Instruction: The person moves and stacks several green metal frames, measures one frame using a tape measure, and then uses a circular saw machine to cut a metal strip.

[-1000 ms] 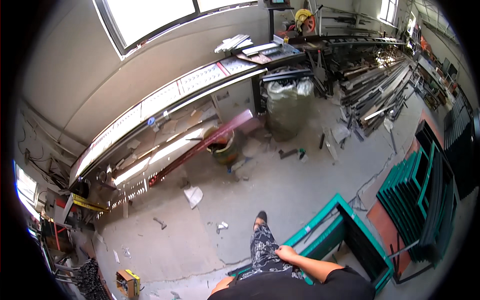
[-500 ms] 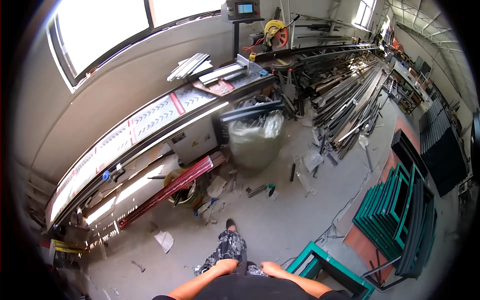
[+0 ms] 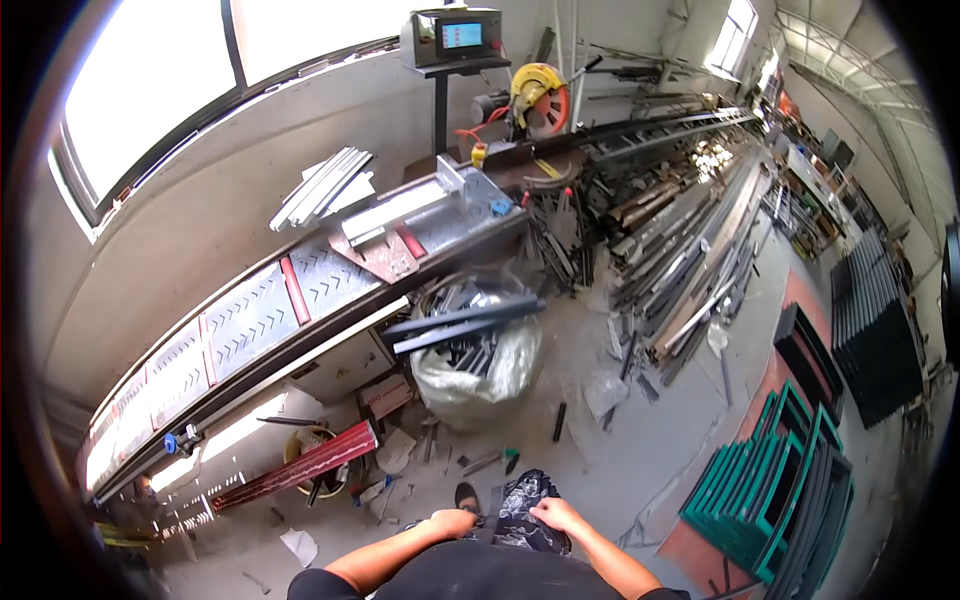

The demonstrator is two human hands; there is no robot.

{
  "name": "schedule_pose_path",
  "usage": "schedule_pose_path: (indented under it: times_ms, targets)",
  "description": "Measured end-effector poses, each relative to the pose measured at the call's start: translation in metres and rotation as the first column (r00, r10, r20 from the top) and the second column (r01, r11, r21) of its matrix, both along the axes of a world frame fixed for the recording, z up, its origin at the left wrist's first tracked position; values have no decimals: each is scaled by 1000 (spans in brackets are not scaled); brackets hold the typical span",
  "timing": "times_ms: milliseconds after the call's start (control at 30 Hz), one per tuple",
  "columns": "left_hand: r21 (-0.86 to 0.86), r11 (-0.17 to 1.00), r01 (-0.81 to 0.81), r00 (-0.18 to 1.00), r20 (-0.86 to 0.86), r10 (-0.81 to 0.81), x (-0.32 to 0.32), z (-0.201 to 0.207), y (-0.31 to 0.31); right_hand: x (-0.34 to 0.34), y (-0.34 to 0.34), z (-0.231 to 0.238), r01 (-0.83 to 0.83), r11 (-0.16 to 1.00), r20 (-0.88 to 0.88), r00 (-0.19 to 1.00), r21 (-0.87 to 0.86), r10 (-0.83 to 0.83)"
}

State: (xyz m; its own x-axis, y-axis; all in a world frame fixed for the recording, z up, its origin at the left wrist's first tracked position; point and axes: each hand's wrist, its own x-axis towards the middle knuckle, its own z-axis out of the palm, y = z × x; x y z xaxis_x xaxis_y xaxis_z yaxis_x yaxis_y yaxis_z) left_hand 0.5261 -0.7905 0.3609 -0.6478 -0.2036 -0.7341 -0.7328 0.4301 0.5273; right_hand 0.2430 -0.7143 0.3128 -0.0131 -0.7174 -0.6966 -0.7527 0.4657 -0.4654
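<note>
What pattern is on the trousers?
The trousers show a pale print on black, clearest in the head view.

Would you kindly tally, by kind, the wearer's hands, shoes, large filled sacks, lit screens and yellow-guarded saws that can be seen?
Hands: 2, the left hand and the right hand
Shoe: 1
Large filled sack: 1
Lit screen: 1
Yellow-guarded saw: 1
Total: 6

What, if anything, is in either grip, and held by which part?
No object shows in the left grip or the right grip. Both are curled near the patterned trousers; whether either pinches the fabric can't be told.
</note>
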Motion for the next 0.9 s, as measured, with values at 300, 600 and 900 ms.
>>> schedule_pose_path:
  times_ms: [300, 600, 900]
  targets:
    - [73, 779, -622, 779, 152, 608, -45, -45, -104, -101, -433, 11, -504, 850, -54, 863, -154, 502]
    - [199, 205, -958, 271, 404, 873, -209, -99, -86, -103, -886, -32, -518, 570, -505, 840, -638, 199]
    - [74, -58, -996, -19, 450, 893, -315, 17, -189, -97, -1006, -102, -708, 619, -654, 651, -340, 385]
